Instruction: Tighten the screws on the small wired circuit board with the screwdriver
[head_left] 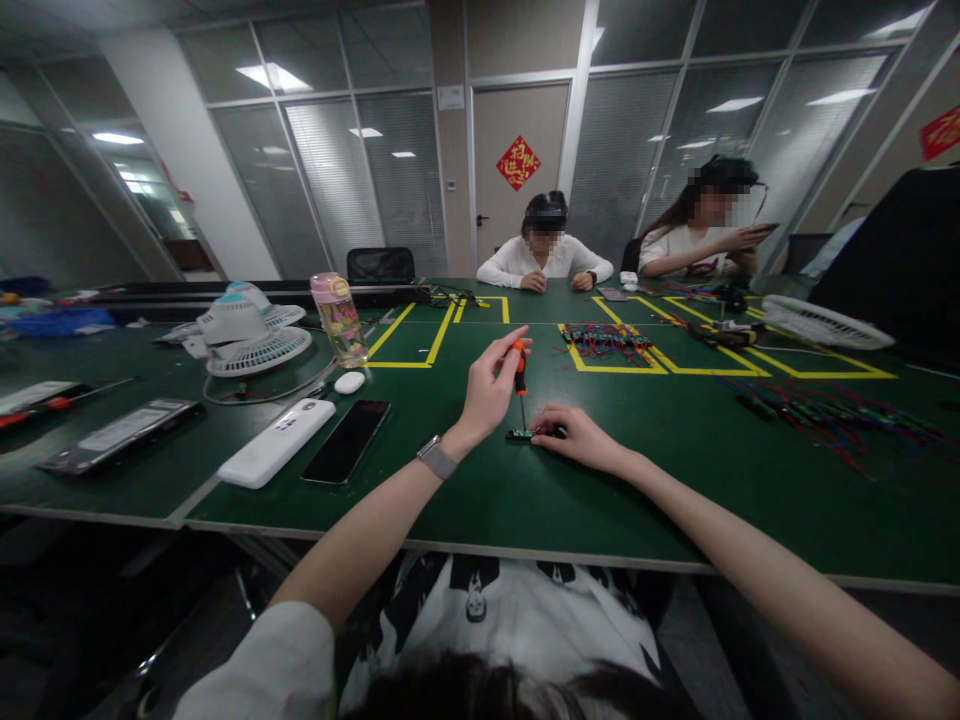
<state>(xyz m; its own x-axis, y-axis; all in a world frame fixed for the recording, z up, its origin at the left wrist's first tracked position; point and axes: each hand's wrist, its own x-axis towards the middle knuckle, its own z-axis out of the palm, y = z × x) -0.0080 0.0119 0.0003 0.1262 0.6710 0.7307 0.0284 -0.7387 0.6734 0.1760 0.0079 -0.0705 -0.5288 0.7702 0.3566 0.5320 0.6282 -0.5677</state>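
Observation:
An orange and black screwdriver (520,372) stands upright, its tip down on a small green circuit board (519,435) that lies on the green table (450,500). My left hand (491,385) is at the screwdriver's handle, its fingers closed about the upper part with the fingertips pointing up and right. A watch is on that wrist. Low on the table, my right hand (570,435) pinches the right end of the board. Part of the board is hidden behind its fingers.
Bundles of boards with red and blue wires (607,340) lie beyond my hands, more wired boards (832,415) to the right. Leftward are a black phone (346,440), a white power bank (277,442), a bottle (339,320) and a fan (255,335). Two people sit across.

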